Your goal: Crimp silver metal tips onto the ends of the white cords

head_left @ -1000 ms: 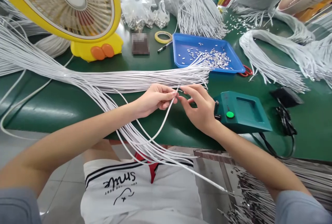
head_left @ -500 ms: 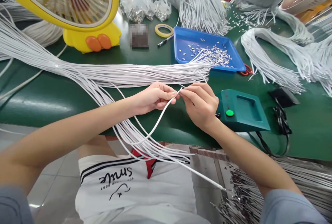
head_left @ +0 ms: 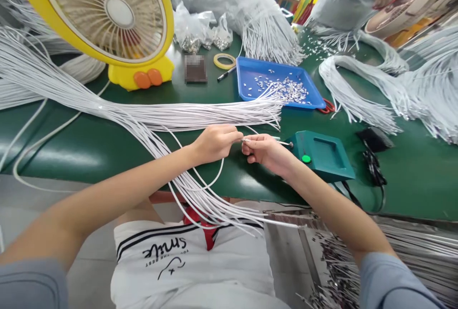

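Holding our two hands close together on the near side of the blue tray (head_left: 246, 73), we grip a white cable (head_left: 219, 173) in the left hand (head_left: 216, 142), its fingers pressed together, the cable looping down below them. Our right hand (head_left: 267, 151) pinches a small bright tip (head_left: 245, 140) between thumb and forefinger, just beside the left fingertips; we cannot tell whether it is the cable's own end. The other right fingers are curled. From the tray's left a white bundle (head_left: 186, 115) runs in, some ends over its near edge; a green device (head_left: 324, 154) stands to its near right, a yellow fan (head_left: 120, 12) to its left.
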`<state>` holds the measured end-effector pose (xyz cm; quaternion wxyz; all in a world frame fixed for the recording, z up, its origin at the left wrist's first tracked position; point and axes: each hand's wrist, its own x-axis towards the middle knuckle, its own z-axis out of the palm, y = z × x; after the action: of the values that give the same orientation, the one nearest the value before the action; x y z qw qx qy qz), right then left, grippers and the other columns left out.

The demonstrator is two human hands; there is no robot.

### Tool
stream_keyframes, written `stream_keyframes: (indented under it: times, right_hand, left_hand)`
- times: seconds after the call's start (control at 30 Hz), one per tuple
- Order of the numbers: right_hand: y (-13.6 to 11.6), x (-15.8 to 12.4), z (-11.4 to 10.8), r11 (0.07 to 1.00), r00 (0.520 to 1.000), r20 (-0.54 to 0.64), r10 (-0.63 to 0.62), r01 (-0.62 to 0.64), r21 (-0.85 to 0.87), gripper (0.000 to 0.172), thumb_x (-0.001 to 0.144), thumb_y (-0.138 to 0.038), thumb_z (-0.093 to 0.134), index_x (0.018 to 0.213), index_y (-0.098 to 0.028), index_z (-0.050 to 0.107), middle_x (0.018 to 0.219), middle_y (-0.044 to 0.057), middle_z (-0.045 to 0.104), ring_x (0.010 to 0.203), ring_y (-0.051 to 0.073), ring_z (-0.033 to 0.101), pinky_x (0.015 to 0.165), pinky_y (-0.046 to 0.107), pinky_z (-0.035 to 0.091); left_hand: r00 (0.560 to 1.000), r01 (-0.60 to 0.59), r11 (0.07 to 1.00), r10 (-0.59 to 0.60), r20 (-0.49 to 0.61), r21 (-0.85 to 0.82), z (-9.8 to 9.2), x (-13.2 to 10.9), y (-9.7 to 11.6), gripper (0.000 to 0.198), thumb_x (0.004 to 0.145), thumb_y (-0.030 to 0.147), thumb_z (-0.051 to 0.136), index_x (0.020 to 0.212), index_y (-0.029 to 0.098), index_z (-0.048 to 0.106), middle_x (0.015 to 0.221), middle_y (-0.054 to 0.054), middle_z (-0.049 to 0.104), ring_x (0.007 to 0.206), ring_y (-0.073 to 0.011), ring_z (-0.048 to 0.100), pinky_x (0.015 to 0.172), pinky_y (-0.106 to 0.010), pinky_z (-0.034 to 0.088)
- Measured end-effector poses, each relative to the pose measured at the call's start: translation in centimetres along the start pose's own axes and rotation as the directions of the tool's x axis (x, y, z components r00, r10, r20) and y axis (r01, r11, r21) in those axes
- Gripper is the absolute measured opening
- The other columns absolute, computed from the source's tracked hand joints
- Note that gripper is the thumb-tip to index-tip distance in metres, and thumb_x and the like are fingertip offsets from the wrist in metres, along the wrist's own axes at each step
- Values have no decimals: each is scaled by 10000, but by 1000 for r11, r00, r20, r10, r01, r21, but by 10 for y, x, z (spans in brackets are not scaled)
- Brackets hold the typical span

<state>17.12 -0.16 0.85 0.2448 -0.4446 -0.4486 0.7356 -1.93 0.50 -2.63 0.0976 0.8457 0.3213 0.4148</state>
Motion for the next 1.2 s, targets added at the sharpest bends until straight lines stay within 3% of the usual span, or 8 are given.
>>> stream_keyframes:
  times: [0.1, 0.17, 0.23, 0.33, 0.43, 0.7, 1.07, 1.2]
  right_hand:
    - [-4, -14, 2, 932, 943, -201, -267, 200, -301, 228, 725, -364, 723, 774, -152, 654, 662, 4, 574, 615, 121, 512, 543, 253, 419]
    - [-4, -28, -1, 649, 770, -242, -591, 275, -710, 166, 820, -324, 630, 834, -169, 688, 778, 55, 664, 742, 181, 592, 680, 331, 485]
    - [-5, -41, -9, 270, 630, -144, -763, 108, -957, 201, 879, -271, 551, 934, -174, 718, 929, 105, 708, 917, 247, 619, 804, 395, 477]
    - [-10, -53, -27, -21, 717, -106, -689, -166, -986, 290, 890, -273, 560, 1103, -142, 707, 1076, 139, 705, 988, 290, 607, 825, 412, 448]
    - [-14, -56, -38, -192, 834, -95, -543, -233, -953, 253, 888, -276, 574, 1031, -133, 727, 1087, 131, 711, 995, 291, 582, 877, 420, 390]
    - [-22, -47, -40, -250, 902, -121, -414, -240, -938, 182, 852, -223, 557, 909, -142, 709, 1005, 129, 718, 990, 273, 546, 857, 405, 293]
    - [-25, -37, -45, -279, 913, -80, -401, -204, -938, 166, 789, -171, 570, 739, -104, 713, 810, 148, 730, 852, 248, 586, 721, 350, 310]
    - [-25, -37, -49, -295, 917, -52, -395, -180, -938, 160, 785, -171, 581, 731, -105, 717, 798, 144, 731, 823, 244, 581, 713, 343, 328]
  left_hand:
    - [931, 357, 868, -359, 60, -345, 2, 6, 4, 132, 850, 166, 551, 786, 142, 663, 722, -37, 678, 559, -107, 629, 563, -206, 494]
    - [828, 545, 663, -523, 204, -512, 4, 8, 6, 92, 823, 171, 601, 765, 125, 655, 699, -30, 667, 514, -107, 631, 524, -201, 507]
    - [762, 630, 532, -565, 317, -565, 6, 9, 7, 66, 808, 157, 625, 797, 106, 665, 634, -18, 639, 493, -120, 639, 499, -202, 515]
    - [731, 669, 489, -568, 377, -560, 9, 6, 9, 206, 812, 123, 623, 1008, 81, 670, 623, 6, 616, 477, -117, 648, 480, -188, 509]
    - [726, 676, 483, -566, 391, -556, 11, 6, 13, 368, 820, 86, 603, 1188, 92, 616, 657, 34, 589, 484, -98, 654, 482, -163, 501]
    - [740, 669, 499, -515, 433, -551, 28, 26, 31, 299, 796, 65, 613, 1091, 109, 640, 651, 31, 590, 485, -105, 654, 479, -167, 504]
    - [643, 734, 321, -614, 458, -599, 38, 31, 26, 287, 751, 102, 671, 1036, 85, 646, 592, 12, 648, 462, -122, 642, 466, -198, 531]
    - [646, 726, 299, -606, 465, -619, 40, 31, 26, 293, 735, 99, 692, 1026, 85, 654, 589, 12, 653, 450, -104, 625, 453, -175, 505]
